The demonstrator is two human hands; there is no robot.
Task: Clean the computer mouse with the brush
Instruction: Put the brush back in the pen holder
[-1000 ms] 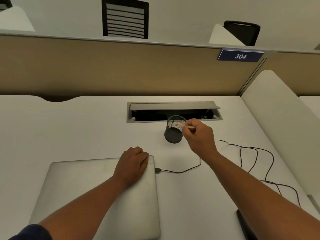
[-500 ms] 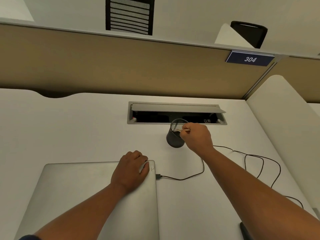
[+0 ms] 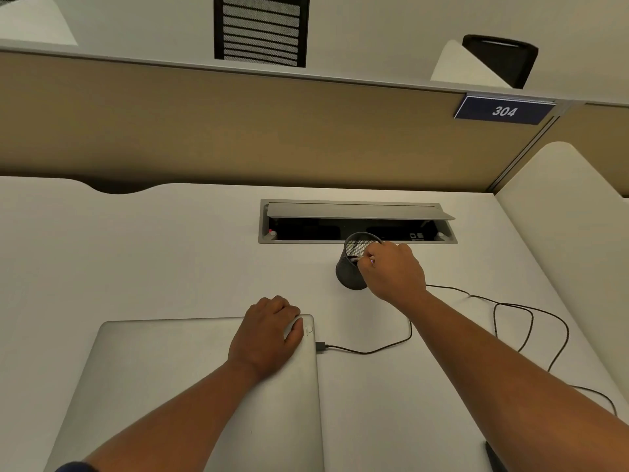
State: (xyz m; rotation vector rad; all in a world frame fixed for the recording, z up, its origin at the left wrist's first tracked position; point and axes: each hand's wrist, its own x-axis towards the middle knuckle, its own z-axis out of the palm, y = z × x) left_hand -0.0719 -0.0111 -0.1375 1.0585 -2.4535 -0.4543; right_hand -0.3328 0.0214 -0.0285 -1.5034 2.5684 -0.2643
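My right hand [image 3: 393,270] pinches a thin pale brush [image 3: 355,258] at the rim of a black mesh cup [image 3: 350,267]. The brush's tip points into the cup, and most of its handle is hidden in my fingers. My left hand [image 3: 269,335] lies cupped on the far right corner of a closed silver laptop [image 3: 177,376]. It covers a pale rounded computer mouse [image 3: 294,330], of which only a sliver shows between thumb and fingers.
A black cable [image 3: 371,350] runs from the laptop's right edge and loops across the white desk [image 3: 136,260] to the right. An open cable hatch [image 3: 354,221] sits behind the cup. A tan partition stands at the back, and a dark object [image 3: 493,458] lies at the bottom right edge.
My right hand has moved a little closer over the cup, and less of the brush shows than before. My left hand stays on the mouse. The camera has tilted slightly.
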